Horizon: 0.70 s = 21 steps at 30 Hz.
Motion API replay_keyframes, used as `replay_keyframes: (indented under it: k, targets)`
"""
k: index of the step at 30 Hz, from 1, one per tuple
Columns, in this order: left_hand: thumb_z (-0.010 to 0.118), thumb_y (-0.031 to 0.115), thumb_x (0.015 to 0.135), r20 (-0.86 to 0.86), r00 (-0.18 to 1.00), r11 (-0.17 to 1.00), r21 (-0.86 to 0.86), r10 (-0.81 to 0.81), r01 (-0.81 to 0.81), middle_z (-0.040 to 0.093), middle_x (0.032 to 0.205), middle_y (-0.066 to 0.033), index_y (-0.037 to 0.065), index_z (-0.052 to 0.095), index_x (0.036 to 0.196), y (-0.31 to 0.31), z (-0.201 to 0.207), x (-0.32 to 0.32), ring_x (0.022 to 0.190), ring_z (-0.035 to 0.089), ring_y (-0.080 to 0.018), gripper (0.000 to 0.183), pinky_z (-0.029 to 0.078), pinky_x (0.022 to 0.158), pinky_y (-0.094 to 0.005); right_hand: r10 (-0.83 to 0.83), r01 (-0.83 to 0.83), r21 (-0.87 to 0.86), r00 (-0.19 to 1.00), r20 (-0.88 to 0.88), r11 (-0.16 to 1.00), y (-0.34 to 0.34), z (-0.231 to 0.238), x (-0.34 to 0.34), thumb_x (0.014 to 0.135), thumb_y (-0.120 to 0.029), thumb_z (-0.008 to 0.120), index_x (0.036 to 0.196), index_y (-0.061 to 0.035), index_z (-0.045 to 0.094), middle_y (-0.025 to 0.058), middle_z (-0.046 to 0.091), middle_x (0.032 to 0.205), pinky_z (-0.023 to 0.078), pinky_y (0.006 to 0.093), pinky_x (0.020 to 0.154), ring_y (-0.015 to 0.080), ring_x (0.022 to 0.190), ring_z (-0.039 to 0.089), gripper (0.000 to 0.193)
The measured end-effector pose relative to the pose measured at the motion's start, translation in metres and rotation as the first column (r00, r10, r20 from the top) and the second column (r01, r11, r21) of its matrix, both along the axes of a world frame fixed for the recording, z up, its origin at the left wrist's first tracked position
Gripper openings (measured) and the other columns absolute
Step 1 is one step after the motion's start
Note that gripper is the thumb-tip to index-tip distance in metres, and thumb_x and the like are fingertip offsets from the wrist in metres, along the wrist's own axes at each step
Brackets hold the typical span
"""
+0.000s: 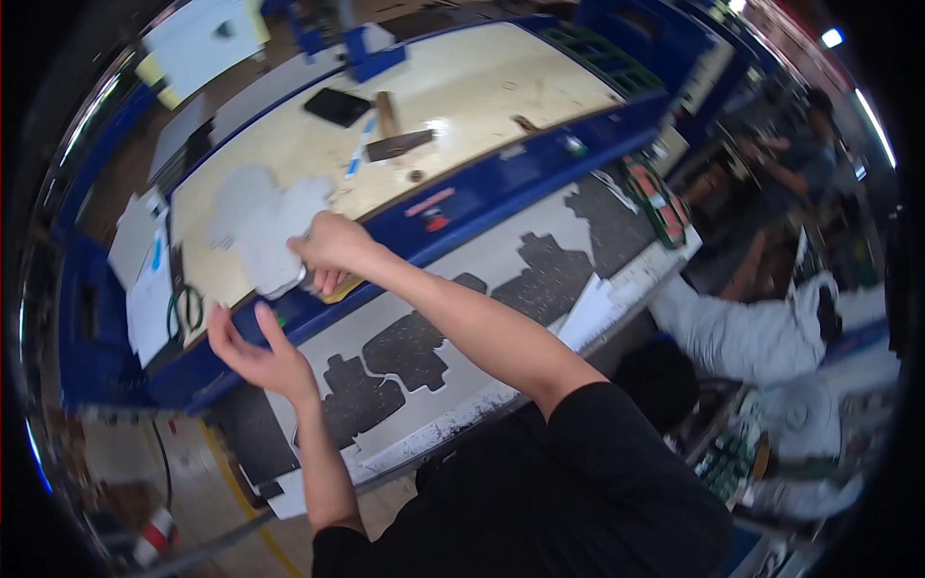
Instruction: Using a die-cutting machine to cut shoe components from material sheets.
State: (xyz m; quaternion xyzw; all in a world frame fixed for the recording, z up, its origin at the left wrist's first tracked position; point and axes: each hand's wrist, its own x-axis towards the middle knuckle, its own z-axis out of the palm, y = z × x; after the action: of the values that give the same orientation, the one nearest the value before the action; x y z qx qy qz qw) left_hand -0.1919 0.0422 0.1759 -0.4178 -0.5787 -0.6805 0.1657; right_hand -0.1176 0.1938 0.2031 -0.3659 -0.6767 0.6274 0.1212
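My right hand (332, 249) reaches over the front edge of the machine bed, at the near side of a pale grey cut-out sheet piece (265, 226). Its fingers are curled in, with a small shiny bit and something yellow (339, 291) beside them; what they grip is too blurred to name. My left hand (258, 358) hovers over the blue front rail, thumb and fingers apart, holding nothing. Between me and the rail lies a grey-white sheet (462, 361) with several irregular openings, dark surface showing through.
On the wooden bed (482, 72) lie a hammer (400, 144), a black phone (337, 106) and a blue-and-white pen (360, 149). Green-handled scissors (185, 310) rest at its left end. Blue machine posts (371, 53) stand behind. Another person (809, 159) works at the far right.
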Motion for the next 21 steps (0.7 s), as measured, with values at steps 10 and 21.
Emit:
replay_keyframes:
  k: [10, 21]
  targets:
    - [0.063, 0.030, 0.089, -0.053, 0.899, 0.361, -0.925, -0.436, 0.121, 0.051, 0.128, -0.0266, -0.001, 0.045, 0.135, 0.023, -0.244, 0.202, 0.126, 0.044, -0.0363, 0.059, 0.032, 0.108, -0.0448, -0.566, 0.446, 0.385, 0.770, 0.295, 0.808, 0.091, -0.150, 0.374, 0.080, -0.041, 0.073, 0.081, 0.0042, 0.070, 0.0099, 0.068, 0.068, 0.054, 0.0341, 0.059, 0.0201, 0.062, 0.068, 0.045]
    - [0.045, 0.060, 0.092, 0.365, 0.921, -0.189, -0.922, -0.139, 0.337, 0.066, 0.088, -0.0273, 0.001, 0.067, 0.086, 0.127, -0.237, 0.190, 0.088, 0.064, -0.0444, 0.064, 0.051, 0.079, -0.0510, -0.623, 0.142, 0.612, 0.306, 0.720, 0.778, 0.274, -0.253, 0.642, 0.045, -0.046, 0.087, 0.153, -0.0192, 0.015, 0.0244, 0.038, 0.145, 0.028, 0.0534, 0.110, 0.0433, 0.136, 0.032, 0.133]
